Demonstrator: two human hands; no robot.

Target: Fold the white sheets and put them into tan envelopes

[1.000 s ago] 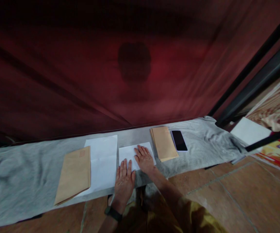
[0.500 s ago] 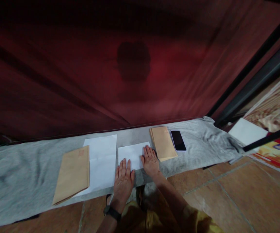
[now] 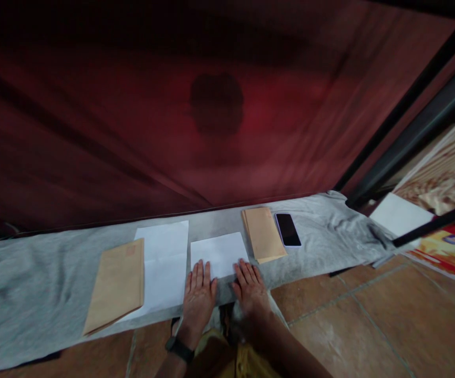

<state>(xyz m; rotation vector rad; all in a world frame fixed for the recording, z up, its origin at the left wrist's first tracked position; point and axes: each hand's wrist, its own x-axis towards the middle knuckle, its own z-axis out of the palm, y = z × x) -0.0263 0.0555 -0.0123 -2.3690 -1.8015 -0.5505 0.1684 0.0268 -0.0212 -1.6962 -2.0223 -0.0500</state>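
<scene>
A folded sheet of white paper (image 3: 218,251) lies flat on the grey cloth in front of me. My left hand (image 3: 199,293) rests palm down with its fingertips on the paper's near left corner, fingers stretched out. At the near right corner lies my right hand (image 3: 250,286), also flat, its fingers slightly spread. Neither hand grips anything. Left of the paper are larger white sheets (image 3: 166,262), partly covered by a stack of brown envelopes (image 3: 117,281). More brown envelopes (image 3: 265,233) lie to the right, close beside the paper.
A phone (image 3: 288,229) with a dark screen lies right of the envelopes. The grey cloth (image 3: 46,283) covers a long narrow surface. A red curtain (image 3: 133,147) hangs behind it. Dark poles (image 3: 409,115) and a printed box (image 3: 448,247) stand at right, above the tiled floor (image 3: 349,325).
My right hand has slid from the upper right part of the paper down to its near right corner. My left hand stays almost in place. The view has shifted slightly.
</scene>
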